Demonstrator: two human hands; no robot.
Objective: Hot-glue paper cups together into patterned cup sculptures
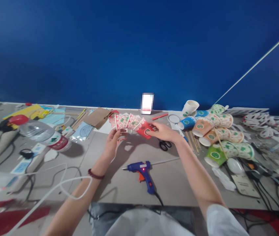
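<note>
A row of red-and-white patterned paper cups (133, 122) lies sideways between my hands, just above the table. My left hand (112, 140) is closed on the left end of the row, fingers under the cup there. At the right end, my right hand (163, 131) grips a solid-red paper cup (144, 128) that tilts downward. A blue glue gun (143, 167) with an orange trigger and a small lit red light rests nearer to me, its nozzle pointing left. Black-handled scissors (164, 145) lie beneath my right wrist, their blades partly hidden.
Several joined paper cups (215, 155) in green, orange and blue lie at right, beside wooden sticks (192, 141). A large plastic bottle (43, 133) lies at left near a power strip (28, 165). A bright phone (147, 103) stands against the blue wall. A white cable loops across the left.
</note>
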